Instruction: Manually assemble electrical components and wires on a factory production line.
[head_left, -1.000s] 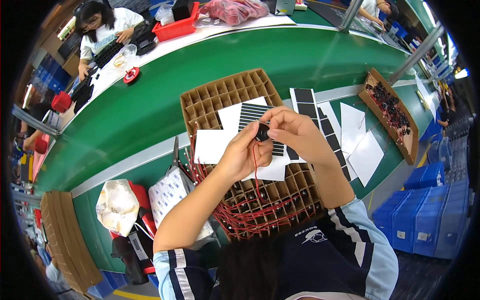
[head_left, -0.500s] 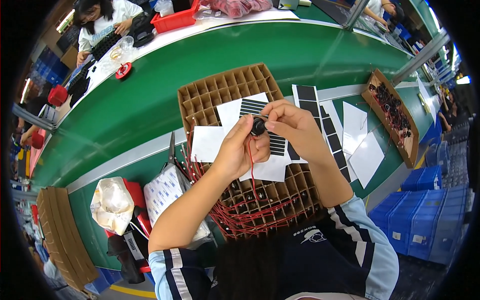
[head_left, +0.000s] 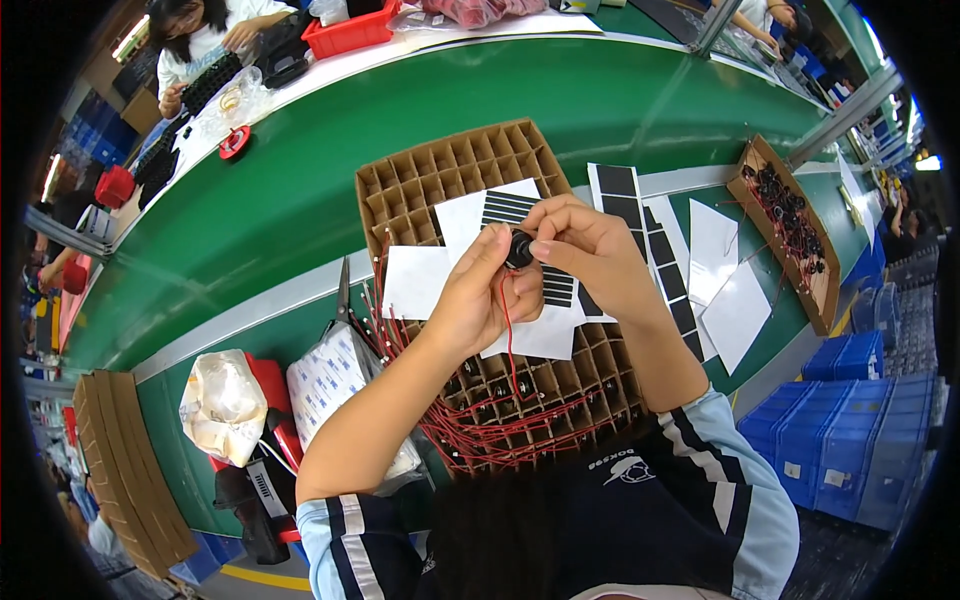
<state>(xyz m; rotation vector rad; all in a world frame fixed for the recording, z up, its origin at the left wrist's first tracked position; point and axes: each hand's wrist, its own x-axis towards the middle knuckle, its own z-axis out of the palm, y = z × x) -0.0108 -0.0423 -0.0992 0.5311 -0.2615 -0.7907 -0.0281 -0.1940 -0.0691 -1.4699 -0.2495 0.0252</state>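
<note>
Over the divided cardboard box (head_left: 400, 178), my left hand (head_left: 472, 300) grips a small round black part (head_left: 519, 250) between thumb and fingers. A red wire (head_left: 508, 335) hangs down from that part. My right hand (head_left: 595, 250) pinches at its right side with thumb and forefinger, the other fingers curled. Beneath my hands lie white sheets (head_left: 415, 283), one bearing black adhesive-looking strips (head_left: 508, 207). Nearer my body, many red wires (head_left: 490, 432) run across the box's cells, where several more black parts sit.
At right are sheets of black rectangles (head_left: 618, 182), white papers (head_left: 735, 315) and a cardboard tray (head_left: 822, 290) of wired black parts. Scissors (head_left: 344, 292), a patterned white packet (head_left: 325, 385) and a white bag (head_left: 222, 405) lie left. Across the green surface a person (head_left: 215, 40) works.
My hands keep their hold on the black part with barely any movement. Across the table, the other person's hands have shifted slightly upward in the picture.
</note>
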